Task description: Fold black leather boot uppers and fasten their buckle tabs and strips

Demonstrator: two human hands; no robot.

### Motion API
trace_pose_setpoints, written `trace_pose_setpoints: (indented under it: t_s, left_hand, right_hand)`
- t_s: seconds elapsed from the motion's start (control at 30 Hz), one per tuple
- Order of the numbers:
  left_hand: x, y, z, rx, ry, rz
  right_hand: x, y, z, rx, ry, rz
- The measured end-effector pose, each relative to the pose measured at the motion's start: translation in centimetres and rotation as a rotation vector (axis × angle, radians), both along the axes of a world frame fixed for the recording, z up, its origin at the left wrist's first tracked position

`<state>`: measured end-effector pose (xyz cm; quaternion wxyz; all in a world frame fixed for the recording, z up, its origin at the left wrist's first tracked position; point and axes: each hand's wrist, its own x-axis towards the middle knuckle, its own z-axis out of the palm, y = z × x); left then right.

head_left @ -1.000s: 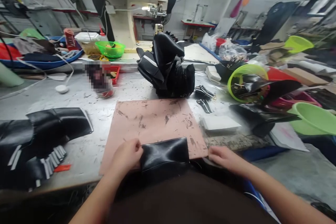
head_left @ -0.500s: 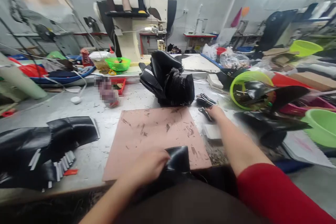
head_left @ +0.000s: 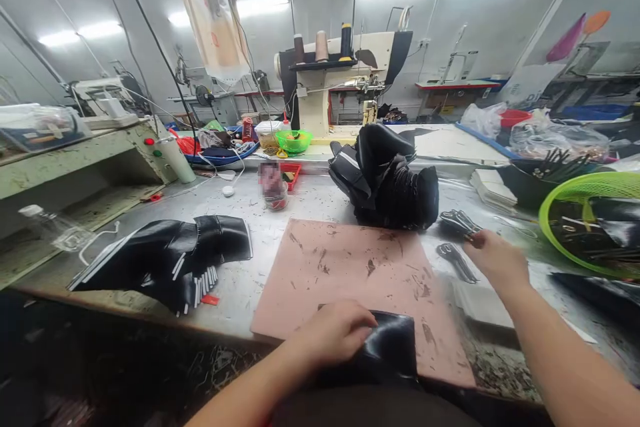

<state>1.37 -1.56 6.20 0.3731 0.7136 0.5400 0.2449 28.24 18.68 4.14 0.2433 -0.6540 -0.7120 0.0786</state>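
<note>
My left hand (head_left: pixel 340 333) lies over a glossy black leather piece (head_left: pixel 393 343) at the near edge of the pink board (head_left: pixel 345 267), its fingers curled onto the leather. My right hand (head_left: pixel 495 260) reaches out to the right, with thumb and fingertips pinched at the end of a small pile of thin black straps (head_left: pixel 457 221). A second group of black straps (head_left: pixel 456 261) lies just nearer, beside that hand and apart from it. Behind the board stands a bulky stack of black leather parts (head_left: pixel 387 180).
Black leather pieces with white edges (head_left: pixel 165 257) lie on the left of the metal table. At right are a yellow-green basket (head_left: pixel 547 227) and white stacked sheets (head_left: pixel 493 190). A sewing machine (head_left: pixel 317 93) stands behind, near a green basket (head_left: pixel 294 141) and a red tray (head_left: pixel 291 175).
The view has swung left, so everything sits farther right in the picture. My right hand has moved from the nearer straps to the farther pile. My left hand stays at the leather piece.
</note>
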Motion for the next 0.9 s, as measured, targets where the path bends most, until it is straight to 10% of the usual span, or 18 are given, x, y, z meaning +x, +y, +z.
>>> trace_pose_setpoints:
  t_s: [0.07,0.3,0.53,0.9]
  left_hand:
    - [0.2,0.2,-0.4,-0.084,-0.097,0.137]
    - [1.0,0.7,-0.6,-0.413,-0.569,0.256]
    - [0.3,0.0,-0.1,-0.435,-0.655,0.270]
    - [0.4,0.2,-0.6,-0.438,-0.718,0.268]
  right_hand:
    - [-2.4,-3.6,0.4,0.084,0.030,0.042]
    - [-10.7,-15.1,1.6,0.099,0.191,0.877]
    - [-10.1,-15.8,3.3,-0.305,0.487,0.937]
    - [-10.6,-16.3,2.3,-0.128,0.462,0.755]
